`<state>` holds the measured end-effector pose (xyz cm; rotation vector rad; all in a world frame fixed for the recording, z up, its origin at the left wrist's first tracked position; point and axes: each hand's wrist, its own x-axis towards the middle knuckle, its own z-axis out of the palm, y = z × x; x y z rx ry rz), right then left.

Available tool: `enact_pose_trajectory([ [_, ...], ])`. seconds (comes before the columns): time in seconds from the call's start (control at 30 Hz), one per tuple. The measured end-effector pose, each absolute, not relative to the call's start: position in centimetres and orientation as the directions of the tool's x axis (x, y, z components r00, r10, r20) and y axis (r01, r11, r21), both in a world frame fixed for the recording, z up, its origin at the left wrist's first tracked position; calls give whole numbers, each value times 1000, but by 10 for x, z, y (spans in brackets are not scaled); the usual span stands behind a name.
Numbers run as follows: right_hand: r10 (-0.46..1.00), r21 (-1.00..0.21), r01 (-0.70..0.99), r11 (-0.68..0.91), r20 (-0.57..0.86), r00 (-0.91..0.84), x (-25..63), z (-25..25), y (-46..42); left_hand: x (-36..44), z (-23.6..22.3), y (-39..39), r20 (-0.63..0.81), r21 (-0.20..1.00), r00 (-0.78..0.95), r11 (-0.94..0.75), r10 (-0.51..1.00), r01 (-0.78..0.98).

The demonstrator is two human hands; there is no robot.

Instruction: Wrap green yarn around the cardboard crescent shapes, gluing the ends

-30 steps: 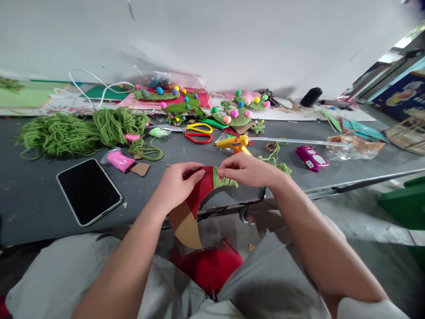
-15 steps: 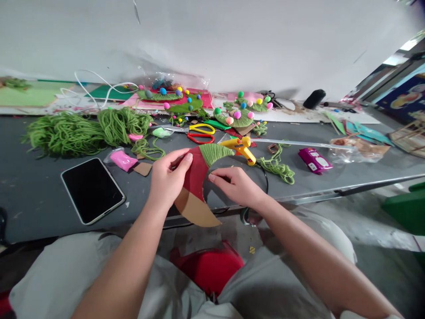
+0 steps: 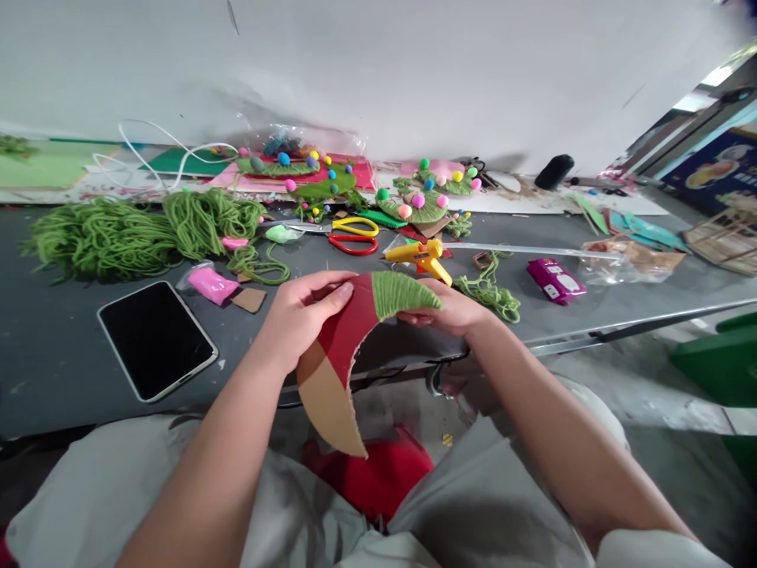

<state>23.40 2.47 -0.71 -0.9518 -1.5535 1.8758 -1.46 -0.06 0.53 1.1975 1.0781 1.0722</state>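
Note:
My left hand (image 3: 304,315) pinches a crescent-shaped piece of cardboard (image 3: 350,327) by its outer edge, thumb on the front. The crescent is red in the middle and bare brown at its lower tip, which points down over my lap. Green yarn (image 3: 402,295) is wound closely round its upper end. My right hand (image 3: 453,308) is behind that wrapped end, its fingers curled and partly hidden; what they grip cannot be made out. Just beyond the crescent lies a yellow glue gun (image 3: 421,254), with scissors (image 3: 353,235) with yellow and red handles further back.
Bundles of green yarn (image 3: 106,237) and a tablet (image 3: 157,339) lie on the left. Yarn-wrapped pieces with pompoms (image 3: 414,202) line the back. A loose yarn tangle (image 3: 490,292) and a purple packet (image 3: 556,281) are on the right, above the table's front edge (image 3: 591,339).
The crescent has turned, its brown tip swinging down and its green end to the right. My right hand has moved from the inner curve to behind the wrapped end.

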Motion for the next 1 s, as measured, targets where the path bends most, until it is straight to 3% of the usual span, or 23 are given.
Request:
enact_pose_trajectory([
  [0.2,659,-923,175,-344,-370,-655,247,7,33,-13,13,-5,-14,978,412,-74,911,197],
  [0.4,670,-913,210,-350,-401,-625,240,14,38,-7,10,-6,60,901,503,-263,862,344],
  [0.7,779,-946,228,-229,-319,-540,230,21,31,-6,5,-4,77,815,389,-283,918,506],
  [1.0,800,-858,506,86,-243,-548,212,40,4,-6,-5,-1,191,817,137,-235,972,526],
])
